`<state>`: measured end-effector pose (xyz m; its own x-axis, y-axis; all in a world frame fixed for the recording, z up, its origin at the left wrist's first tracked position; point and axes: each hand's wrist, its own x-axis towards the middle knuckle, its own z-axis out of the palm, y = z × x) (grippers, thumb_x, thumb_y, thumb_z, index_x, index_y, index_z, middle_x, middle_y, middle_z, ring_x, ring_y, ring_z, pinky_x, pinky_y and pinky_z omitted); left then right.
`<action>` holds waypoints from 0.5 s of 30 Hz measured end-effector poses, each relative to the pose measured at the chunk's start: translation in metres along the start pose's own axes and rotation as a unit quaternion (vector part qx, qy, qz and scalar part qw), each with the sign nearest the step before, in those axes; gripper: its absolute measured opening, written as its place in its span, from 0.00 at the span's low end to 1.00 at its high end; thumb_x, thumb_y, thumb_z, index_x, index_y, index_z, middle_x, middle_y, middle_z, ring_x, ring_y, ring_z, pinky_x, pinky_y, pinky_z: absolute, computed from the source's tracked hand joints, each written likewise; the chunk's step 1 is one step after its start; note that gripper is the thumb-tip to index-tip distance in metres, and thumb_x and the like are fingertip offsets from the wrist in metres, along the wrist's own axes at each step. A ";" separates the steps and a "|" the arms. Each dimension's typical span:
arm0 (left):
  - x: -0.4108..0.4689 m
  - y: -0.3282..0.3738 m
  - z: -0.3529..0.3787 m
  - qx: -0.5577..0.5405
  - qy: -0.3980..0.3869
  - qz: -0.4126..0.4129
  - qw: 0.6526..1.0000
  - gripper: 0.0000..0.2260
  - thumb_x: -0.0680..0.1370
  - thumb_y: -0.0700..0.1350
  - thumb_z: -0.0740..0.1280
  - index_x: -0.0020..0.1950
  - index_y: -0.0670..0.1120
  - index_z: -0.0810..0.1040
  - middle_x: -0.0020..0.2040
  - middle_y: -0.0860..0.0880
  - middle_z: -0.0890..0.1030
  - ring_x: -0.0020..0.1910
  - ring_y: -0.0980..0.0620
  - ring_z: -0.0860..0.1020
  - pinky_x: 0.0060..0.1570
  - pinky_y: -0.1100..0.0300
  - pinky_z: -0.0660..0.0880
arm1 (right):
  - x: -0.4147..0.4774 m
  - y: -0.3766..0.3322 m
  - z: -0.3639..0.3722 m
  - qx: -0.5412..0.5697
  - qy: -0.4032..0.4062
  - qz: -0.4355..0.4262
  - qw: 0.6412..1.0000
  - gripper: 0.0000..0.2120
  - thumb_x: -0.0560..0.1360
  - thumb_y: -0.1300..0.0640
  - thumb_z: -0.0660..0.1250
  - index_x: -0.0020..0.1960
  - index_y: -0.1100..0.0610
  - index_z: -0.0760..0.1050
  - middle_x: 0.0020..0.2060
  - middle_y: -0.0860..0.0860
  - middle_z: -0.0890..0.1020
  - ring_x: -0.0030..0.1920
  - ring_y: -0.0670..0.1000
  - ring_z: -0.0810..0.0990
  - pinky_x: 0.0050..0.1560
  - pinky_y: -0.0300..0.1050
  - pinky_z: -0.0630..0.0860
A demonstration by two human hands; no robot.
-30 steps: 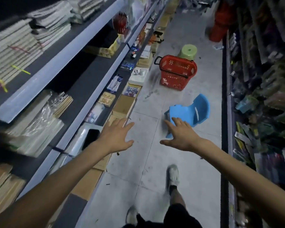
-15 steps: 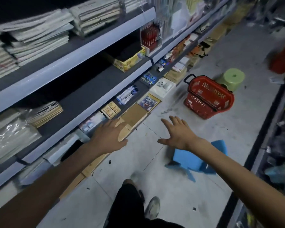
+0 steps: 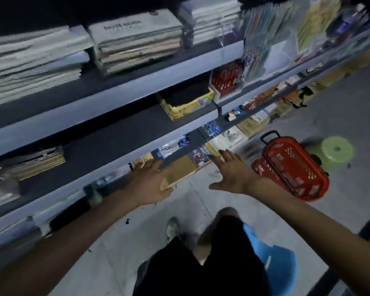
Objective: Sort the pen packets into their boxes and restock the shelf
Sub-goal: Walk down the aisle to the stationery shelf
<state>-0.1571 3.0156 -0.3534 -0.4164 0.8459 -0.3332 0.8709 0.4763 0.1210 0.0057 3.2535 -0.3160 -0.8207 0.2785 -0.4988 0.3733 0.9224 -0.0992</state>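
My left hand [image 3: 150,184] is stretched forward with fingers spread, empty, over the edge of a brown cardboard box [image 3: 181,170] on the floor by the shelving. My right hand [image 3: 232,170] is also spread and empty, just right of that box, near a box with a colourful printed packet [image 3: 200,155]. Pen packets [image 3: 171,146] and other small blue packs [image 3: 213,127] lie on the lowest shelf. A yellow display box [image 3: 186,105] and a red pen display [image 3: 226,79] stand on the middle shelf [image 3: 94,133]. The image is blurred.
Stacks of notebooks [image 3: 135,39] fill the top shelf. A red shopping basket [image 3: 291,167] and a green stool [image 3: 335,149] stand on the floor to the right. A blue plastic chair [image 3: 273,263] lies behind my legs. More cartons [image 3: 252,122] line the shelf base.
I have stepped forward and turned towards the shelving; the blue chair is now behind my legs. Both hands stay spread and empty and have come closer to the cardboard boxes.
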 end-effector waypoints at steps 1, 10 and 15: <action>0.006 0.001 -0.002 0.000 0.005 -0.004 1.000 0.40 0.69 0.70 0.51 0.78 0.54 0.68 0.74 0.45 0.72 0.70 0.40 0.73 0.67 0.43 0.72 | 0.009 0.006 -0.006 -0.006 -0.004 -0.010 1.000 0.46 0.74 0.33 0.71 0.82 0.49 0.55 0.81 0.60 0.57 0.82 0.62 0.54 0.80 0.60 0.54; 0.060 0.034 0.011 -0.046 0.049 -0.107 0.992 0.37 0.72 0.69 0.52 0.78 0.55 0.69 0.73 0.48 0.75 0.68 0.43 0.77 0.64 0.47 0.75 | 0.103 0.074 -0.021 -0.044 -0.016 -0.171 0.984 0.46 0.75 0.34 0.70 0.84 0.49 0.53 0.82 0.56 0.58 0.82 0.58 0.54 0.80 0.54 0.53; 0.113 0.056 0.069 -0.081 0.108 -0.220 0.966 0.31 0.74 0.67 0.58 0.74 0.55 0.72 0.68 0.50 0.80 0.63 0.44 0.81 0.59 0.49 0.78 | 0.183 0.131 0.029 -0.089 0.029 -0.306 0.947 0.44 0.70 0.36 0.75 0.79 0.54 0.66 0.75 0.63 0.70 0.74 0.68 0.70 0.74 0.65 0.69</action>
<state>-0.1373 3.1218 -0.4484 -0.7969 0.5750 -0.1853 0.5524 0.8177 0.1617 -0.0835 3.4176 -0.4451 -0.8844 -0.3137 -0.3457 -0.2550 0.9449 -0.2052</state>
